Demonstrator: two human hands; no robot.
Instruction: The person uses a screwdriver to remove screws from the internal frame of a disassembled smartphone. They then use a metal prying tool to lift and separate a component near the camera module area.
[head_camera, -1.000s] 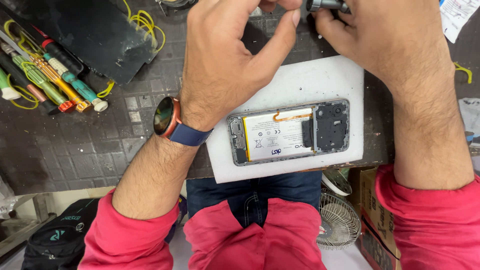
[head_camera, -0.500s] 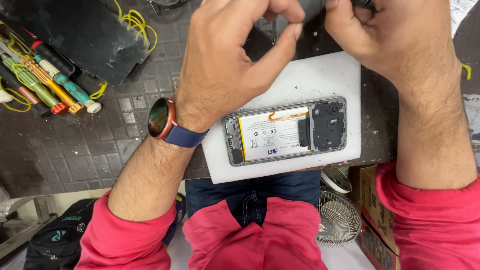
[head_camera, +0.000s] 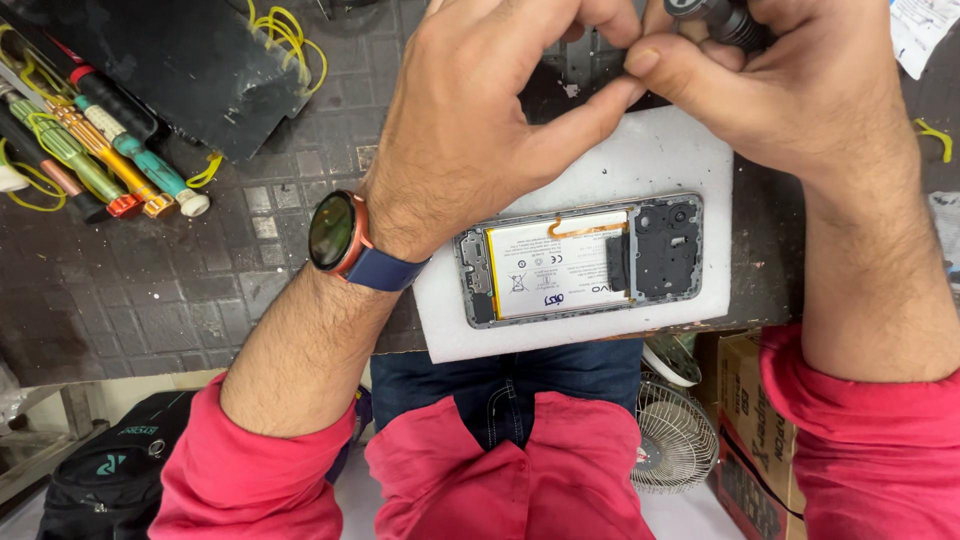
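An opened phone (head_camera: 580, 260) with its back off lies flat on a white foam pad (head_camera: 660, 160); its white battery and dark board cover show. Both hands hover above the pad's far edge. My right hand (head_camera: 800, 100) grips a dark ribbed tool handle (head_camera: 722, 18) at the top of the view. My left hand (head_camera: 470, 130), with a round watch (head_camera: 335, 232) on its wrist, has its fingers pinched together, and its thumb tip meets my right thumb. Whatever sits between the fingertips is hidden. Neither hand touches the phone.
Several colourful screwdrivers (head_camera: 100, 160) lie at the left on the dark gridded mat (head_camera: 200, 290), beside a black tray (head_camera: 190, 60) and yellow wires (head_camera: 285, 30). Below the bench edge are a small fan (head_camera: 675, 440), a cardboard box (head_camera: 760, 430) and a black bag (head_camera: 100, 480).
My hands have drawn closer together above the pad, and the left thumb now reaches the right thumb. The phone has stayed where it was.
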